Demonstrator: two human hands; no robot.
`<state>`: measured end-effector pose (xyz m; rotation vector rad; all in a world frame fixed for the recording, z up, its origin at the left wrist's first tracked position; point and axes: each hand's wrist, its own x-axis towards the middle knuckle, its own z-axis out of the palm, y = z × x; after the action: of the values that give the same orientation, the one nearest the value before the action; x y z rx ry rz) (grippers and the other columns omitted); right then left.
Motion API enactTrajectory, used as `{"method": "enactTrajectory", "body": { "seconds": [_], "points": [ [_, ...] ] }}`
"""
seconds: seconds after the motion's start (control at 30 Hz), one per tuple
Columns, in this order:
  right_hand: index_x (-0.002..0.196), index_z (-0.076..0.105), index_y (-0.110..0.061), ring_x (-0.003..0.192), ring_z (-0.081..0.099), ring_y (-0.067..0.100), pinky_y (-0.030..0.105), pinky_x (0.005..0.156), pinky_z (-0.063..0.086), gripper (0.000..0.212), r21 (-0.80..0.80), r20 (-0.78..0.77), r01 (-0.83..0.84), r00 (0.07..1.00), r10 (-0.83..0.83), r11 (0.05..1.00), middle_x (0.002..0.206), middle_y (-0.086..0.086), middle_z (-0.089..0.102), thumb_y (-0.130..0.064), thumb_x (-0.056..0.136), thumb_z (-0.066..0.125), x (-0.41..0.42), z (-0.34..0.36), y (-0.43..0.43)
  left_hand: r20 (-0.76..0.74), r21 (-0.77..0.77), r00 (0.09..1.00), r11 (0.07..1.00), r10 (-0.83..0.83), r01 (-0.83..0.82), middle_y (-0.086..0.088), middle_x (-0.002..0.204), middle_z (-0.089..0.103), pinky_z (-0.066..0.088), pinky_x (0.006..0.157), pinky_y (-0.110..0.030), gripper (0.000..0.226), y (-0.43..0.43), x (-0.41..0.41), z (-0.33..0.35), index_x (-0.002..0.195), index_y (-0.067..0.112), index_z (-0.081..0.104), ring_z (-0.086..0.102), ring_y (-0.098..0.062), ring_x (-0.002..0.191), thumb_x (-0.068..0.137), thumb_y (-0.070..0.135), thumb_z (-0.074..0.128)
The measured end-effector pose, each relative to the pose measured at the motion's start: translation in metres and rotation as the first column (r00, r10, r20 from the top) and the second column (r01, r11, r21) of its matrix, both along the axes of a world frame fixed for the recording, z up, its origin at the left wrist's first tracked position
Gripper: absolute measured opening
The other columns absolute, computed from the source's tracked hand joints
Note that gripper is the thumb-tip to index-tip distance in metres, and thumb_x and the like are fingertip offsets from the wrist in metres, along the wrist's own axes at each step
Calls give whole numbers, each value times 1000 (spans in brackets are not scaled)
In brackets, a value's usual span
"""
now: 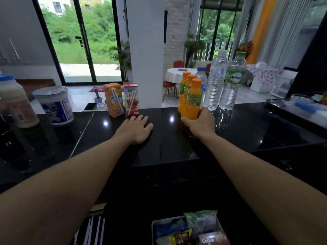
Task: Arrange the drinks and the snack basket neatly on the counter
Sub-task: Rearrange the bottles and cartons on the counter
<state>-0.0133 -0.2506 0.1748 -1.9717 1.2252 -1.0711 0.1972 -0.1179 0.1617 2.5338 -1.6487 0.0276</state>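
My right hand grips the base of the nearest orange juice bottle, which stands at the front of a row of three on the black counter. Behind them stand two tall clear water bottles and a smaller one. My left hand rests flat on the counter, just in front of an orange milk carton and a pink strawberry carton. The white snack basket, full of packets, sits low at the bottom edge, below the counter.
At the left stand a white-and-blue tub and a large jar with a blue lid. A tray with plastic-wrapped items lies at the right. A white pillar rises behind the counter's far edge.
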Motion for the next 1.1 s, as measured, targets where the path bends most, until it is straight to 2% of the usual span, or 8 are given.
{"method": "enactTrajectory", "body": {
  "seconds": [0.17,0.47,0.63,0.8,0.93,1.1],
  "points": [
    [119,46,-15,109,57,23,35,86,49,65,14,68,42,997,-43,999,124,6,56,-35,75,89,-4,2,2,-1,-1,1000,1000,6,-6,-2,166,12,15,120,-44,67,0,0,0,159,21,15,13,-24,151,101,55,14],
    [123,53,-16,112,62,24,39,93,54,61,71,121,26,992,-34,997,125,6,63,-31,76,89,-5,2,1,0,-1,1000,1000,17,-17,-1,166,12,14,120,-43,66,1,-2,1,159,22,15,13,-23,151,101,55,14],
    [126,55,-15,111,62,23,30,82,48,60,87,119,2,993,-12,996,125,5,64,-28,77,87,-7,1,1,-6,8,1000,1000,25,-25,-1,166,10,13,120,-42,66,2,-4,2,159,23,14,11,-22,152,102,55,14],
    [127,55,-15,108,62,21,29,81,47,58,88,122,18,992,-28,996,125,5,64,-27,79,86,-6,2,1,-6,7,1000,1000,23,-23,-1,166,11,13,120,-42,65,1,-4,3,159,22,15,11,-23,152,102,54,15],
    [127,55,-16,110,61,21,31,85,50,59,92,134,17,991,-29,996,126,5,64,-28,79,87,-6,2,2,-11,10,1000,1000,27,-27,-1,166,12,14,120,-43,66,2,-4,4,159,23,16,12,-23,152,101,55,16],
    [128,55,-16,116,61,25,42,97,54,60,97,130,10,991,-22,995,128,5,63,-30,79,87,-5,2,1,-15,4,1000,1000,26,-26,-1,166,14,15,120,-43,66,0,-5,4,158,23,17,14,-23,151,101,56,17]
  ]
}}
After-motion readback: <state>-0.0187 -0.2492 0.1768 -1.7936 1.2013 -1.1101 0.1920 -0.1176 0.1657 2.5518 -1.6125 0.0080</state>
